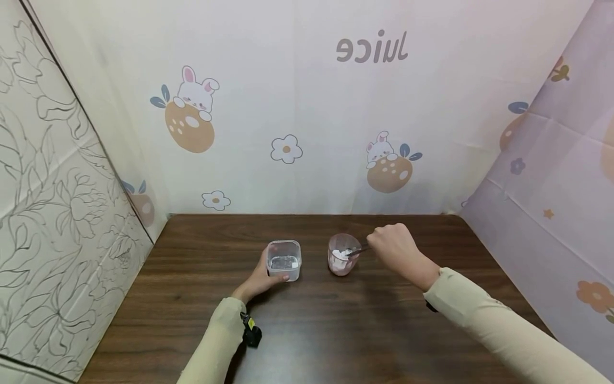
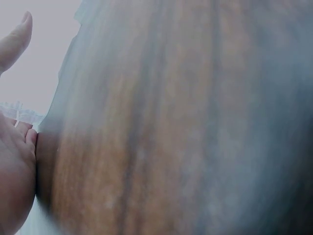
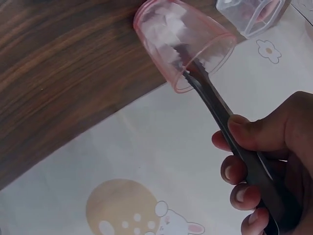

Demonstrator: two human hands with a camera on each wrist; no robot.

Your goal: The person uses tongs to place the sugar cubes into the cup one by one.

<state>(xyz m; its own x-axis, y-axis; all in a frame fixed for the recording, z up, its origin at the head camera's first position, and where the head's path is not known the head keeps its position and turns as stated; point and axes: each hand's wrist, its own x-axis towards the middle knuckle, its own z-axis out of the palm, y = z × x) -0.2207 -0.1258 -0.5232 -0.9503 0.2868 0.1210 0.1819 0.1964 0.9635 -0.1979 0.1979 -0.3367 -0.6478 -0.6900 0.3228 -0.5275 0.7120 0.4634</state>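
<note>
A clear square plastic container [image 1: 283, 261] stands on the table. My left hand [image 1: 261, 276] holds it at its left side, thumb along the front and the other fingers mostly hidden behind. In the left wrist view that hand [image 2: 17, 171] shows only in part at the left edge. To the right stands a translucent pink cup [image 1: 341, 256] with white pieces [image 3: 166, 27] inside. My right hand [image 1: 395, 250] grips black tongs [image 3: 222, 117], fingers and thumb curled round the arms. The tongs' tips reach through the cup's mouth, close to the white pieces; whether they pinch one cannot be told.
Both containers are on a dark brown wooden table [image 1: 312, 325]. A pale printed cloth [image 1: 288, 106] with rabbits and flowers rises behind the table's far edge. Similar patterned panels stand at the left [image 1: 57, 202] and right [image 1: 556, 176].
</note>
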